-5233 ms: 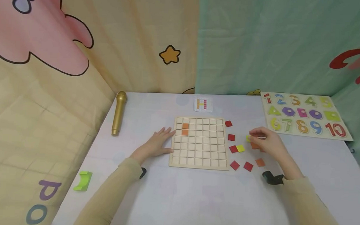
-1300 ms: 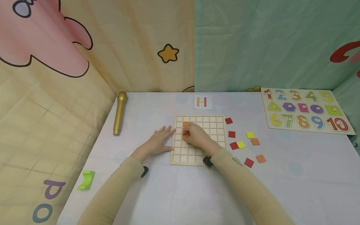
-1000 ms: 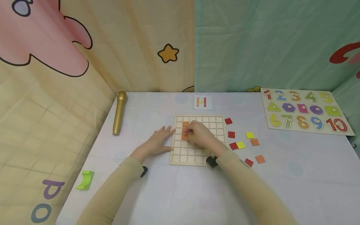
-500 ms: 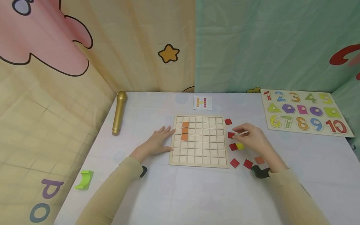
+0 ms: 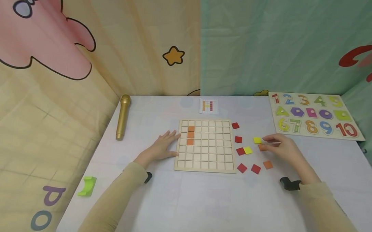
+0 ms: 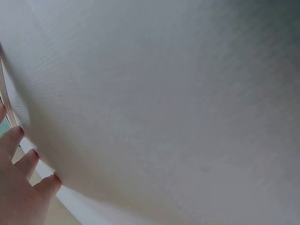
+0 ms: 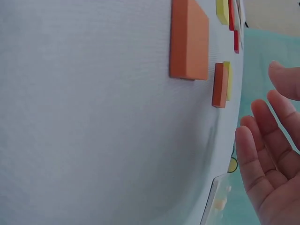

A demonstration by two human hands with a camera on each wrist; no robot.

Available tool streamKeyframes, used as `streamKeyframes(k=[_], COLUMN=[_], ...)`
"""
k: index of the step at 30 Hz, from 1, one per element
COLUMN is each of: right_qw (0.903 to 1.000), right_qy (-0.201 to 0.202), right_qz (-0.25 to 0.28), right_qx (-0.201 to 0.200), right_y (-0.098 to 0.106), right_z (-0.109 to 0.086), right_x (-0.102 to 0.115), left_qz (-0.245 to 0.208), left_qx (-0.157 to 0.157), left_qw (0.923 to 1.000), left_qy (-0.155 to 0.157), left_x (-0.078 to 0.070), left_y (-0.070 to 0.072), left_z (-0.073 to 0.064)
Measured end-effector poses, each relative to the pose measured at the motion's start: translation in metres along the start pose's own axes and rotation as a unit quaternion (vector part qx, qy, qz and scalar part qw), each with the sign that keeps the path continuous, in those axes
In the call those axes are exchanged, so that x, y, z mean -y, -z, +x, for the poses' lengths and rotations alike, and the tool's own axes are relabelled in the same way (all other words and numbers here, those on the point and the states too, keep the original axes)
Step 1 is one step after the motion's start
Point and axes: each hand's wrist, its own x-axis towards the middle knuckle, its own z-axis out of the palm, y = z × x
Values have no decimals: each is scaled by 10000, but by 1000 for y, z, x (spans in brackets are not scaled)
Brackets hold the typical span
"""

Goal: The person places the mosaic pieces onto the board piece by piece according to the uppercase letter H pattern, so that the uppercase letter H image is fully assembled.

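Note:
A wooden grid board (image 5: 209,157) lies mid-table, with three orange square tiles (image 5: 190,135) in one column near its upper left. My left hand (image 5: 160,147) rests spread at the board's left edge; the left wrist view shows its fingers at the tabletop. To the right of the board my right hand (image 5: 283,148) hovers with fingers apart over an orange tile (image 7: 219,85), beside a yellow tile (image 5: 257,140). Nothing sits between its fingers in the right wrist view. A nearer orange tile (image 5: 268,164) lies below the hand.
Several red tiles (image 5: 256,169) and another yellow tile (image 5: 247,150) lie right of the board. A pattern card (image 5: 209,106) is behind it. A gold microphone (image 5: 122,117) and green curved block (image 5: 87,186) lie left; a number puzzle (image 5: 316,115) stands at the back right.
The right hand carried an orange tile from the right onto the board, making a third in the column. It let go and came back right to the loose tiles. The left hand stayed put.

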Motion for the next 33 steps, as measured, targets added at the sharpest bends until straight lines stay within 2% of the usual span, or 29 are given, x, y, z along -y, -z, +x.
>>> streamKeyframes(k=[10, 17, 26, 33], right_qw=[9988, 9958, 9947, 9942], right_qy=[252, 524, 456, 295], right_qz=[-400, -750, -922, -1034], right_qx=[162, 33, -15, 37], right_y=[-7, -11, -12, -15], right_z=[3, 7, 8, 5], right_x=[-12, -11, -10, -2], left_qz=[-12, 43, 62, 70], left_qx=[46, 14, 25, 12], left_qw=[10000, 10000, 9999, 9999], left_qy=[53, 22, 130, 75], left_x=[-1, -1, -1, 0], left_y=[0, 0, 1, -1], left_z=[0, 0, 0, 1])
